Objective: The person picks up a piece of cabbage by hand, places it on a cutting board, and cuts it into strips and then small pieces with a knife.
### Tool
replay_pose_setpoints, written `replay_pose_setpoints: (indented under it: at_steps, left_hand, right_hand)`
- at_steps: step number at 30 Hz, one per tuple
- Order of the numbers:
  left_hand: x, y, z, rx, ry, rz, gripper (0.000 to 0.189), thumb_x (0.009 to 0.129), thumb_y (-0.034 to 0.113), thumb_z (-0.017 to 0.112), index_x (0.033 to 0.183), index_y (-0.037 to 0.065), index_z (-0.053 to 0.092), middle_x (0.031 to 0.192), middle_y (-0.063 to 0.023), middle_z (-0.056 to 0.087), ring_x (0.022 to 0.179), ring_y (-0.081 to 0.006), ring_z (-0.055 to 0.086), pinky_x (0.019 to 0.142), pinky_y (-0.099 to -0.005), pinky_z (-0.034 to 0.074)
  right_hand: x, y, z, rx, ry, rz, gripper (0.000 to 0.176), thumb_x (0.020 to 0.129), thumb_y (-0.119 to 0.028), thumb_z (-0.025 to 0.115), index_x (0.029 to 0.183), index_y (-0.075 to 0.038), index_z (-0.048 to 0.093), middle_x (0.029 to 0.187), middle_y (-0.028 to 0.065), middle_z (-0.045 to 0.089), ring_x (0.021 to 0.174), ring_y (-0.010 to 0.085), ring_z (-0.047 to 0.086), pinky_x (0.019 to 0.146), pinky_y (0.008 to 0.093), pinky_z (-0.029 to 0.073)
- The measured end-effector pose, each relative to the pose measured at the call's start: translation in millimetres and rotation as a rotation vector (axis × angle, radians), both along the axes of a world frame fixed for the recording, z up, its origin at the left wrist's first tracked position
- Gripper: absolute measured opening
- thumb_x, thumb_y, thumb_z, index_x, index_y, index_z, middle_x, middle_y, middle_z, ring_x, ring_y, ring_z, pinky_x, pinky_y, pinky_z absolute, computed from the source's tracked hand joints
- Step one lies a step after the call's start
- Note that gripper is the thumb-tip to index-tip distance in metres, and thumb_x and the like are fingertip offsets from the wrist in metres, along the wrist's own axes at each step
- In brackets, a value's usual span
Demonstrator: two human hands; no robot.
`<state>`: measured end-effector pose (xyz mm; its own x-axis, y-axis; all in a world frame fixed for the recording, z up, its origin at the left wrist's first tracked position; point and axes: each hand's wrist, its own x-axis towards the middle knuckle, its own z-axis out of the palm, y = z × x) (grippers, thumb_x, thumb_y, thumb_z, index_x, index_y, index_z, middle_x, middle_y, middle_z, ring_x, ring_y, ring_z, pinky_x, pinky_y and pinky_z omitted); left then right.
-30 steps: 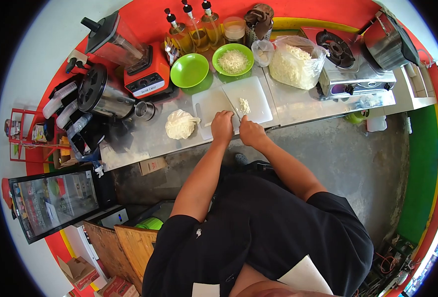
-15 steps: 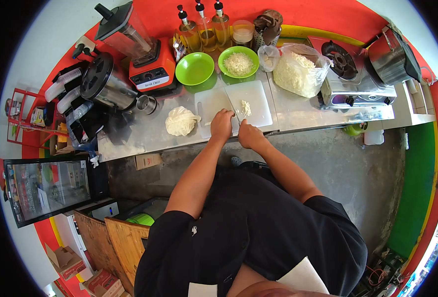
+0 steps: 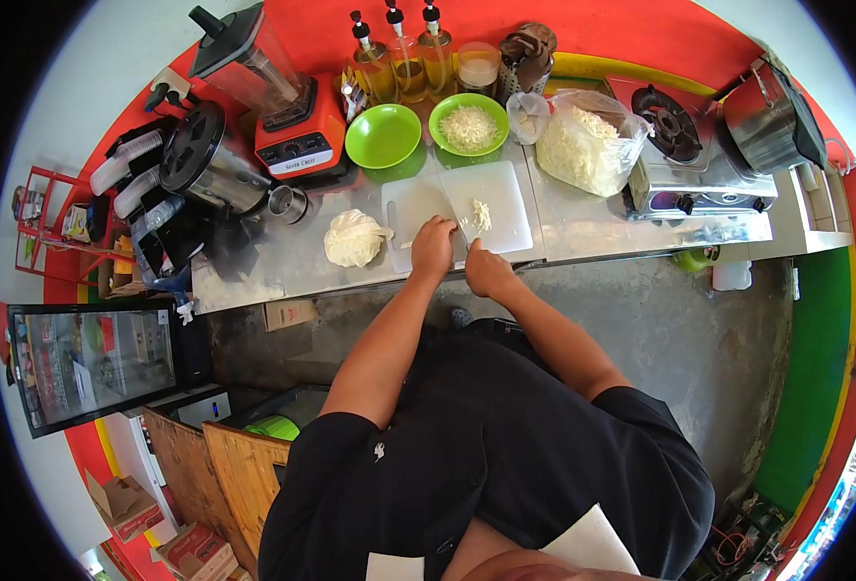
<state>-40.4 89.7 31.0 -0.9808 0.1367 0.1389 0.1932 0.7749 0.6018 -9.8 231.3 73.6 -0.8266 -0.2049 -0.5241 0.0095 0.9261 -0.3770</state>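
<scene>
My right hand [image 3: 489, 271] is closed round the handle of a knife [image 3: 458, 219], whose blade points away from me over the white cutting board [image 3: 507, 189]. Just left of the blade, my left hand [image 3: 434, 246] is curled with its fingers pressed down on the board; what lies under them is hidden. Small pale cut strips [image 3: 482, 215] lie in a little pile to the right of the blade. A whitish crumpled bundle [image 3: 355, 239], perhaps a plastic bag, rests on the counter left of the board.
Behind the board stand a green bowl [image 3: 383, 137] and a second green bowl [image 3: 460, 101] holding pale shreds. A clear bag [image 3: 591, 145] of similar shreds sits at right, beside the gas stove [image 3: 699, 189]. A red blender [image 3: 299, 145] and a metal cup [image 3: 288, 203] are at left.
The knife and right hand have shifted only very slightly at the board. My left hand keeps nearly the same place, and the view has moved a little.
</scene>
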Motion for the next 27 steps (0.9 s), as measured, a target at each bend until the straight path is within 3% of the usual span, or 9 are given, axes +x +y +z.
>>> replay_pose_setpoints:
  at_steps: [20, 22, 27]
  left_hand:
    - [-1.0, -4.1, -0.2, 0.066, 0.05, -0.006, 0.014, 0.086, 0.006, 0.063, 0.093, 0.005, 0.075, 0.092, -0.0162, 0.069, 0.089, -0.038, 0.066, 0.079, -0.0459, 0.053]
    - [-0.2, -4.2, 3.9, 0.062, 0.052, -0.003, 0.013, 0.086, 0.006, 0.064, 0.092, 0.005, 0.075, 0.092, -0.0161, 0.069, 0.088, -0.0382, 0.066, 0.079, -0.046, 0.053]
    - [-1.3, -3.9, 2.5, 0.07, 0.045, 0.011, 0.012, 0.086, 0.007, 0.064, 0.09, 0.005, 0.075, 0.092, -0.0157, 0.069, 0.088, -0.0386, 0.066, 0.077, -0.0462, 0.053]
  right_hand:
    - [-3.9, -7.6, 5.8, -0.037, 0.004, -0.042, 0.028, 0.092, -0.005, 0.052, 0.115, 0.009, 0.044, 0.107, 0.0347, 0.067, 0.107, 0.0472, 0.067, 0.092, 0.0505, 0.054]
    - [1.8, -7.6, 1.4, -0.011, 0.016, -0.034, 0.032, 0.092, -0.008, 0.057, 0.116, 0.009, 0.043, 0.106, 0.032, 0.069, 0.105, 0.0436, 0.069, 0.09, 0.0471, 0.056]
    - [2.2, -7.6, 2.0, -0.02, 0.031, -0.044, 0.031, 0.092, -0.009, 0.056, 0.115, 0.009, 0.044, 0.104, 0.0323, 0.069, 0.103, 0.044, 0.07, 0.089, 0.0475, 0.056]
